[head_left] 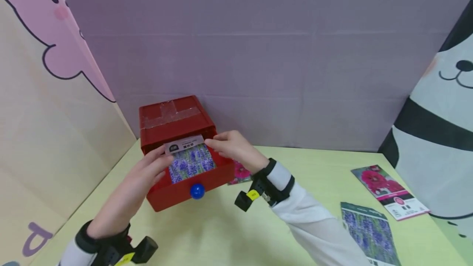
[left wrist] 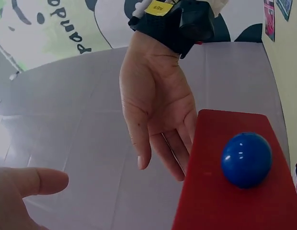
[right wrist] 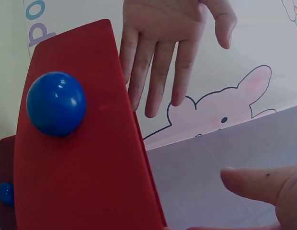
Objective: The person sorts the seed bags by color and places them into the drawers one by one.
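Observation:
A red box [head_left: 173, 120] stands at the back left with its drawer [head_left: 170, 200] pulled out; a round blue knob [head_left: 197, 191] is on the drawer's front. In the drawer lies a seed packet [head_left: 194, 163] with purple flowers and a pale strip at its upper end. My left hand [head_left: 148, 171] is over the drawer's left side, fingertips close to the packet's left edge. My right hand [head_left: 236, 147] is at the opposite side, fingertips at the packet's upper right corner. Straight fingers show in both wrist views, around the left hand [right wrist: 163, 52] and the right hand [left wrist: 158, 105].
Another packet [head_left: 242, 172] with pink flowers lies partly hidden behind the drawer. To the right on the table [head_left: 295, 200] are a pink-flower packet [head_left: 388, 192] and a purple-flower packet [head_left: 371, 233]. A second, smaller-looking blue knob [right wrist: 5, 194] shows below the drawer. Grey fabric [head_left: 258, 52] closes off the back.

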The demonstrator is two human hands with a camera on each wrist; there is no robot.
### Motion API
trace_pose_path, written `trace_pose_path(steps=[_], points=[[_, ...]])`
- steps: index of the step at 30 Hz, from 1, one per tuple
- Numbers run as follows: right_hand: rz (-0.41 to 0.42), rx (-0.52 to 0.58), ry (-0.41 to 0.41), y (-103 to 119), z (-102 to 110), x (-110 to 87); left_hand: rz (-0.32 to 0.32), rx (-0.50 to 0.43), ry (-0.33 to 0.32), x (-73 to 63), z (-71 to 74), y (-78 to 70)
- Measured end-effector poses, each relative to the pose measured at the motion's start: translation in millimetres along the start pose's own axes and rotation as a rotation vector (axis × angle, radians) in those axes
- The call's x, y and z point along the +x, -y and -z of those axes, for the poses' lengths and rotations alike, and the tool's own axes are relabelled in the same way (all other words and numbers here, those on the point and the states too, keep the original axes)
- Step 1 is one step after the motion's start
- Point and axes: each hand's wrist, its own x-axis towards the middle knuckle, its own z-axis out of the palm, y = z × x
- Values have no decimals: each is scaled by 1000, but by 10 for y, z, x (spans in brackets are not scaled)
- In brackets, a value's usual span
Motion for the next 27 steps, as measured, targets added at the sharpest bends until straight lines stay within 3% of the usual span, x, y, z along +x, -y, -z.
trace_pose_path(steps=[6,14,17,27], points=[[118,-82,-87,40,81,-71,-45,163,-33,-27,-89,-113],[152,-110,-159,34,280,-168,-270,370,-142,-52,-353,-175],[173,-125,-167,2,361,-199,-299,435,-173,-36,-459,-211],[180,-224,-177,-75,553,-260,-352,511,-190,156,-708,-210]])
